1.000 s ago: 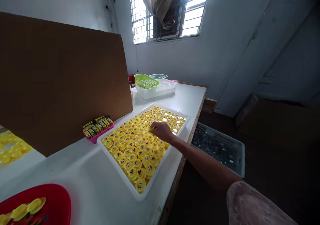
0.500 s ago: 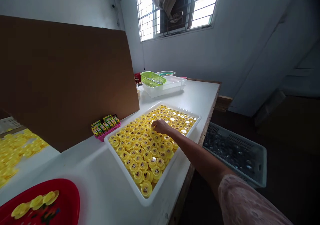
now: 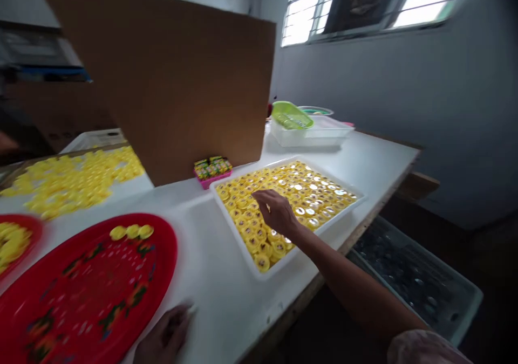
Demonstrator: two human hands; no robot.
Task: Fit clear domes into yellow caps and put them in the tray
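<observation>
Over the white tray (image 3: 238, 240), my right hand (image 3: 277, 212) is held with its fingers pointing left and the thumb apart. Nothing shows between them. Beneath it, the tray is filled with rows of small round yellow pieces (image 3: 253, 244), each with a dark printed picture in the middle. My left hand (image 3: 165, 334) is at the lower edge, blurred, beside a large red tray with a flower pattern (image 3: 121, 283). Its fingers are curled, and a pale spot shows at their tips, too smeared to name. Three yellow pieces (image 3: 132, 231) lie in a row on the red tray's far side.
A pink basket (image 3: 213, 180) of small packets stands by an upright cardboard sheet (image 3: 194, 89). Many yellow pieces (image 3: 81, 178) are spread at the left, near another red tray (image 3: 32, 224). Behind are a green basket (image 3: 290, 113) and a white bin (image 3: 319, 135). A crate (image 3: 421, 283) sits below the table's right edge.
The view has swung left and down, showing more of the red tray. My right hand has loosened from its pinch at the yellow pieces. My left hand has come into view.
</observation>
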